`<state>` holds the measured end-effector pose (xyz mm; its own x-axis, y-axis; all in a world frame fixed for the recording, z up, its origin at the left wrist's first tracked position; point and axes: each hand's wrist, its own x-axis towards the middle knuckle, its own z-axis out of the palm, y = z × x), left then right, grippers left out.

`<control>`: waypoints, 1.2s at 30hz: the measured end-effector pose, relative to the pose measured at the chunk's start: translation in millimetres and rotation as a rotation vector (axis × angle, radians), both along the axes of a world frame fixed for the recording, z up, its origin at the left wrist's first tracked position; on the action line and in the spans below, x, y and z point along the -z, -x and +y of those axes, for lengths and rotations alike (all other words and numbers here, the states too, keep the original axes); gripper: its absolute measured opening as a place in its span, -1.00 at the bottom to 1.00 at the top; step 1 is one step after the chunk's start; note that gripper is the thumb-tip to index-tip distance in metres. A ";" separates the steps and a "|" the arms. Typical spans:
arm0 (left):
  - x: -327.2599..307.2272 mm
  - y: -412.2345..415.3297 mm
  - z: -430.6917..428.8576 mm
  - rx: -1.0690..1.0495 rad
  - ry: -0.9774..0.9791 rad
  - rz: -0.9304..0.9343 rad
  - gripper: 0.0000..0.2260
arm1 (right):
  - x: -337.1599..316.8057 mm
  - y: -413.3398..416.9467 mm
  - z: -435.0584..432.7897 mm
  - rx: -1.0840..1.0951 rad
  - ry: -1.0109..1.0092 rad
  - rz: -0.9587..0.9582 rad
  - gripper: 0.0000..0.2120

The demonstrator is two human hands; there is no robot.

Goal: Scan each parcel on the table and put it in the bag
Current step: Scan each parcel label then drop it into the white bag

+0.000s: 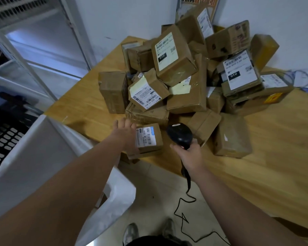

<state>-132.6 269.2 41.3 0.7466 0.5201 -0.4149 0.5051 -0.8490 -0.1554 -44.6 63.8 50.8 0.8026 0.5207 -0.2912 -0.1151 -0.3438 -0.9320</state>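
left hand point(125, 133) palm-down, arm outstretched | right hand point(190, 155) gripping scanner point(180, 134)

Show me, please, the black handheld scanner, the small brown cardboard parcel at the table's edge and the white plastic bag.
black handheld scanner point(179, 134), head view, on its head.
small brown cardboard parcel point(147, 138), head view, on its white label.
white plastic bag point(117, 197), head view, on its side wall.

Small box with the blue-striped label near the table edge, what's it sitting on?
The small box sits on a flatter brown parcel. Only that parcel's front edge shows. Its top, and the wooden table right below, are covered.
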 end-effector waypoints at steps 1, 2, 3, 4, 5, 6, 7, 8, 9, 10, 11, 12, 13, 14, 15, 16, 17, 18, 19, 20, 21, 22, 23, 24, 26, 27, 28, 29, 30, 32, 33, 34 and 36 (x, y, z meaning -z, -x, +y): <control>2.8 3.7 -0.9 -0.046 0.078 -0.041 -0.06 | 0.2 3.0 2.2 0.031 -0.051 0.056 -0.72; 4.9 7.9 -3.7 -0.104 0.177 -0.114 -0.10 | -0.2 6.5 4.3 0.069 -0.100 0.099 -0.73; 5.5 12.8 -8.5 -0.167 0.260 -0.220 -0.13 | 0.0 9.0 6.5 0.112 -0.144 0.129 -0.74; 7.2 17.6 -14.9 -0.240 0.325 -0.345 -0.14 | -0.3 11.6 8.6 0.154 -0.177 0.140 -0.77; 9.5 22.9 -22.1 -0.338 0.391 -0.479 -0.12 | 0.5 13.3 10.1 0.179 -0.199 0.140 -0.79; 9.4 27.6 -30.8 -0.465 0.466 -0.610 -0.08 | -0.6 15.1 10.7 0.186 -0.217 0.140 -0.79; 9.1 30.5 -38.8 -0.602 0.554 -0.730 -0.02 | -2.9 16.9 11.1 0.168 -0.240 0.144 -0.78; 7.3 33.0 -46.3 -0.713 0.648 -0.827 0.04 | -4.6 19.1 11.6 0.131 -0.256 0.151 -0.76; 6.2 33.9 -53.3 -0.776 0.737 -0.898 0.08 | -5.5 21.8 12.1 0.080 -0.265 0.164 -0.74; 5.3 33.0 -59.2 -0.793 0.815 -0.951 0.06 | -6.5 24.9 13.1 0.030 -0.273 0.181 -0.74; 3.0 30.8 -64.4 -0.777 0.896 -0.997 -0.05 | -7.3 27.6 14.8 -0.001 -0.285 0.188 -0.74; -2.5 28.3 -69.1 -0.762 0.973 -1.028 -0.23 | -8.2 29.8 16.6 -0.007 -0.299 0.189 -0.73; -8.3 26.7 -70.9 -0.751 1.029 -1.059 -0.44 | -10.0 31.2 18.4 0.008 -0.320 0.190 -0.74; -14.4 25.9 -69.4 -0.747 1.073 -1.074 -0.61 | -11.5 31.1 19.4 0.034 -0.339 0.193 -0.73; -19.6 26.7 -64.8 -0.760 1.125 -1.071 -0.72 | -12.7 30.0 19.4 0.059 -0.351 0.198 -0.72; -24.3 28.9 -58.4 -0.781 1.201 -1.054 -0.78 | -12.9 27.6 18.3 0.072 -0.354 0.208 -0.71; -25.8 31.6 -50.5 -0.796 1.294 -1.023 -0.81 | -14.2 24.7 16.6 0.070 -0.356 0.226 -0.69; -27.1 34.5 -43.5 -0.787 1.362 -0.977 -0.82 | -15.3 21.5 14.9 0.055 -0.347 0.243 -0.67; -27.3 37.6 -37.1 -0.756 1.390 -0.930 -0.82 | -17.0 18.5 14.1 0.035 -0.336 0.260 -0.62; -27.0 40.4 -32.8 -0.728 1.401 -0.896 -0.82 | -18.9 15.7 13.7 0.011 -0.323 0.272 -0.55; -26.6 42.6 -30.2 -0.716 1.405 -0.885 -0.82 | -21.4 13.6 14.1 -0.015 -0.313 0.277 -0.44; -26.0 44.2 -28.9 -0.724 1.408 -0.889 -0.81 | -24.0 12.5 15.0 -0.036 -0.298 0.274 -0.34; -24.7 45.3 -27.8 -0.744 1.408 -0.902 -0.76 | -26.4 12.5 16.3 -0.042 -0.278 0.255 -0.27; -22.7 45.9 -26.8 -0.762 1.395 -0.925 -0.69 | -28.1 12.7 17.9 -0.035 -0.250 0.217 -0.27; -18.1 47.1 -24.0 -0.783 1.343 -0.971 -0.50 | -30.1 15.1 20.3 0.013 -0.217 0.108 -0.41; -15.1 47.8 -22.6 -0.785 1.315 -0.989 -0.43 | -31.2 17.0 19.9 0.039 -0.212 0.046 -0.51; -12.6 48.8 -21.1 -0.785 1.293 -1.004 -0.38 | -33.0 19.5 18.9 0.039 -0.200 -0.013 -0.61; -10.5 50.2 -19.3 -0.784 1.274 -1.019 -0.35 | -34.6 22.8 17.0 0.002 -0.182 -0.064 -0.70; -9.0 51.9 -18.0 -0.779 1.256 -1.033 -0.34 | -35.1 26.9 14.6 -0.056 -0.151 -0.110 -0.78; -5.5 54.7 -16.4 -0.772 1.228 -1.062 -0.34 | -36.4 39.0 10.0 -0.155 -0.068 -0.179 -0.86; -3.1 55.8 -16.0 -0.767 1.216 -1.069 -0.34 | -36.0 44.4 8.7 -0.170 -0.029 -0.189 -0.86; -1.3 56.5 -16.5 -0.763 1.204 -1.072 -0.34 | -35.4 48.7 7.7 -0.157 -0.004 -0.176 -0.86; 3.8 56.8 -16.8 -0.763 1.188 -1.081 -0.34 | -35.2 54.0 6.7 -0.107 -0.005 -0.105 -0.88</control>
<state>-189.4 252.4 37.5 0.6748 0.6628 -0.3245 0.2550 0.2033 0.9454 -98.6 70.5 86.1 0.7682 0.6062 -0.2059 0.0199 -0.3440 -0.9387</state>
